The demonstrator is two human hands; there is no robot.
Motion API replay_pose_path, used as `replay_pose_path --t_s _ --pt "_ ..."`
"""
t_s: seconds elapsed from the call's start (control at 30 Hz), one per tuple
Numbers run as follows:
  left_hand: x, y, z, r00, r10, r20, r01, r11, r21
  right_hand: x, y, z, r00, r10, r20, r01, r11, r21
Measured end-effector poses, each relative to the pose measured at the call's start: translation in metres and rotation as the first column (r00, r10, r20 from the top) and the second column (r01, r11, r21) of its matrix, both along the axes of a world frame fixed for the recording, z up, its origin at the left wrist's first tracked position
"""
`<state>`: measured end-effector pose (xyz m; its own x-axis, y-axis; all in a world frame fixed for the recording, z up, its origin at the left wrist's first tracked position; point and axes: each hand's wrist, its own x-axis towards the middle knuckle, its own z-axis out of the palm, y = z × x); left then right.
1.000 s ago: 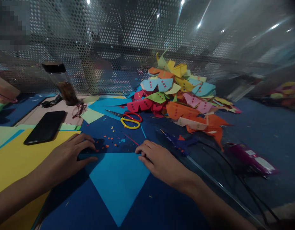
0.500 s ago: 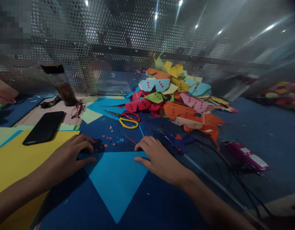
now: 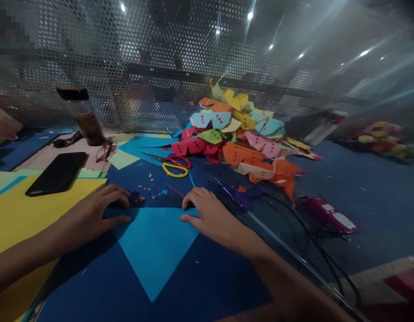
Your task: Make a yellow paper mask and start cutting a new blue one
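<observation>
A blue sheet of paper (image 3: 156, 246), folded into a triangle, lies on the dark blue table with its point toward me and its straight fold at the far side. My left hand (image 3: 104, 208) holds its left corner, thumb on top and fingers curled at the far edge. At the right corner, my right hand (image 3: 207, 214) grips in the same way. Both corners are partly hidden by my fingers. Just beyond the fold lie scissors (image 3: 175, 170) with one red and one yellow handle, beside small paper bits (image 3: 149, 192).
Folded paper butterflies (image 3: 240, 129) form a pile at the back. A purple glue gun (image 3: 240, 197) with a glue stick and cable lies right, near a purple device (image 3: 329, 214). At left are yellow paper (image 3: 22, 219), a black phone (image 3: 57, 174), glasses (image 3: 104, 150) and a bottle (image 3: 87, 120).
The view has turned slightly, so everything sits a little further left and the table items a little higher. My hands keep their hold on the blue paper's corners.
</observation>
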<state>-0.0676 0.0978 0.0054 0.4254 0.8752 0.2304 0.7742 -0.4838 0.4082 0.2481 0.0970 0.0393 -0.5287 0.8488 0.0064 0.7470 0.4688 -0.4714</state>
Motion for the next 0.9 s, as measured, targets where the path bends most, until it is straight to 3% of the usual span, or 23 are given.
replay_pose_path --t_s 0.33,0.47,0.53,0.63,0.7,0.77,0.9 --pt "-0.004 -0.002 0.022 0.984 0.131 0.125 -0.128 0.991 -0.032 0.004 -0.001 0.009 0.987 -0.007 -0.160 0.035 0.984 0.172" --pt "-0.001 -0.007 0.044 0.970 0.163 0.179 -0.163 0.986 -0.014 0.005 -0.003 0.019 0.975 0.002 -0.224 0.065 0.953 0.295" --pt "0.002 -0.013 0.056 0.953 0.191 0.236 -0.207 0.977 0.044 0.006 -0.002 0.024 0.946 -0.004 -0.324 0.129 0.922 0.365" --pt "0.004 -0.024 0.066 0.902 0.320 0.291 -0.371 0.918 0.139 0.011 0.002 0.030 0.856 -0.064 -0.514 0.325 0.838 0.438" --pt "0.002 -0.029 0.066 0.852 0.373 0.367 -0.455 0.875 0.166 0.015 0.007 0.032 0.788 -0.125 -0.603 0.443 0.795 0.414" --pt "0.000 -0.032 0.063 0.806 0.371 0.461 -0.479 0.866 0.141 0.017 0.014 0.032 0.738 -0.171 -0.653 0.492 0.799 0.347" --pt "-0.006 -0.028 0.058 0.681 0.438 0.586 -0.552 0.834 0.018 0.012 0.035 0.024 0.710 -0.192 -0.678 0.409 0.896 0.174"
